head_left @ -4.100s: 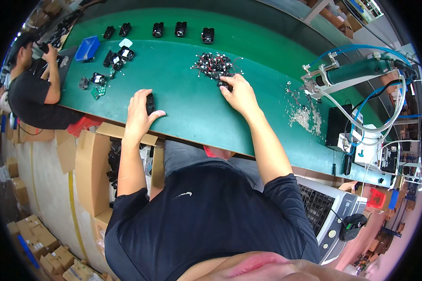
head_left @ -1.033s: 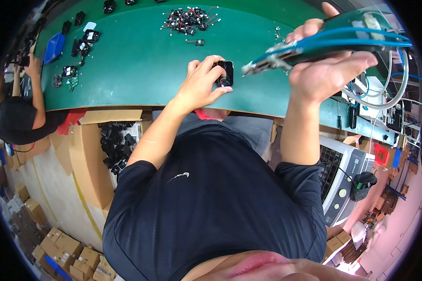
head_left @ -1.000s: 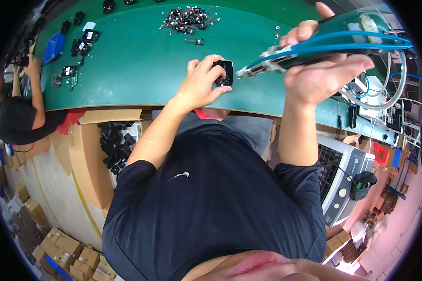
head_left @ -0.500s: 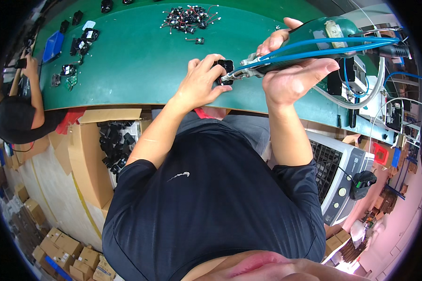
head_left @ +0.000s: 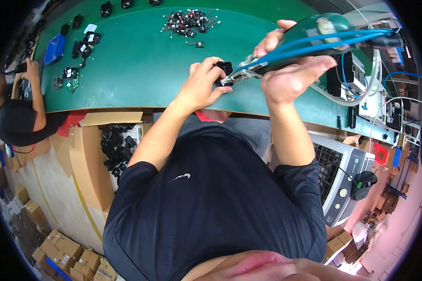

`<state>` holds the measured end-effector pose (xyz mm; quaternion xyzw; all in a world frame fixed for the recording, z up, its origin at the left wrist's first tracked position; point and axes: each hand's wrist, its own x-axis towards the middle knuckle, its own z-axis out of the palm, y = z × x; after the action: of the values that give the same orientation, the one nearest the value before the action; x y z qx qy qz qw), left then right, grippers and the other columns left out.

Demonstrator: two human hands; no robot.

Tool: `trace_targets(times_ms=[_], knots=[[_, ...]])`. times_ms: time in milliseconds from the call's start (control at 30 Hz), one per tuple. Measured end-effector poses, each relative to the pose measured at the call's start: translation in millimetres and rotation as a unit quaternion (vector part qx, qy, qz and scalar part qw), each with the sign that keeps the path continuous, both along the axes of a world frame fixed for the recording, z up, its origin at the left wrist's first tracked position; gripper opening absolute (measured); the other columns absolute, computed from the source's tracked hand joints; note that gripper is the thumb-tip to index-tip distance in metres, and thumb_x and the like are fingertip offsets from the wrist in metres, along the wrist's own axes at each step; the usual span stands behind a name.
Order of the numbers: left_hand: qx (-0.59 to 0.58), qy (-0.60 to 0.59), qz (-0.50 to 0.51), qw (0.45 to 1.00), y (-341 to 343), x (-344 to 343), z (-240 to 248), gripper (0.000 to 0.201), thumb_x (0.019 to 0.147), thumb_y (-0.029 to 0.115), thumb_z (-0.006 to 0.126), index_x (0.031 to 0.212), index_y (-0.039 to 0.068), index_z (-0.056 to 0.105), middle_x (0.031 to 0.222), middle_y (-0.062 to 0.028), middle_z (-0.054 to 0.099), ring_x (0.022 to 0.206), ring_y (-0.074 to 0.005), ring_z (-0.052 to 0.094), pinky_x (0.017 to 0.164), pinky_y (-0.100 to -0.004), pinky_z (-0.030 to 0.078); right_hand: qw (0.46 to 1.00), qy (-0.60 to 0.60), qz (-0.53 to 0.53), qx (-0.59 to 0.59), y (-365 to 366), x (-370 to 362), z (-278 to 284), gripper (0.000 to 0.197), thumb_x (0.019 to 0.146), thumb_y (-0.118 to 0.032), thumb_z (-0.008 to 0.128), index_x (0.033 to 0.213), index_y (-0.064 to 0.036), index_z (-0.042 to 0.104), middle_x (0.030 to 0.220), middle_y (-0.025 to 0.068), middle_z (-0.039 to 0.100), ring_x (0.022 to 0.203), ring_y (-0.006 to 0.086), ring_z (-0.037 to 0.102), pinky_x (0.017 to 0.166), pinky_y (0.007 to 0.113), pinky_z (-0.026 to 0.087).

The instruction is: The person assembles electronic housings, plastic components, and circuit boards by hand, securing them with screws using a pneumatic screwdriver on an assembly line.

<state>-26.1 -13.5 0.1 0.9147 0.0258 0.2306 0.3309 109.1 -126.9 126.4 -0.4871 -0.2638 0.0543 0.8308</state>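
Observation:
On the green table in front of me, my left hand (head_left: 202,85) holds down a small black plastic housing (head_left: 225,68), its fingers curled over the near-left side. My right hand (head_left: 286,77) grips a dark green powered screwdriver (head_left: 309,40) with blue air hoses (head_left: 333,38), the thumb stretched away from the body. The tool lies slanted, and its metal nose (head_left: 241,72) points down-left onto the housing, beside my left fingertips. The tool's back end is smeared by motion. Whether a screw sits under the tip is hidden.
Beyond my hands lies a heap of small black parts with red wires (head_left: 187,22), one lying apart (head_left: 199,44). Several black housings (head_left: 82,48) and a blue tray (head_left: 55,48) are at left, near a co-worker (head_left: 21,114). A carton of black parts (head_left: 91,159) stands below the table edge.
The screwdriver's back end has shifted slightly up and left and is now blurred. Its nose stays at the housing, and my left hand keeps its hold. The whole view has shifted slightly.

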Motion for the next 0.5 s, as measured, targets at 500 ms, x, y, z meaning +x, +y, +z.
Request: trace_targets(times_ms=[500], knots=[[-0.026,-0.020,0.016,0.999,0.1,-0.8,2.0,0.087,0.070,0.037,0.094,0.139,0.006,0.052,0.134,-0.0138,0.062,0.121,-0.0340,0.058,0.104,-0.0416,0.039,0.996,0.013,0.078,0.032,1.2,5.4,2.8,0.117,0.081,-0.100,0.022,0.127,0.0025,0.055,0.076,0.0099,0.058,0.062,0.0218,0.057,0.059,0.034,0.050]])
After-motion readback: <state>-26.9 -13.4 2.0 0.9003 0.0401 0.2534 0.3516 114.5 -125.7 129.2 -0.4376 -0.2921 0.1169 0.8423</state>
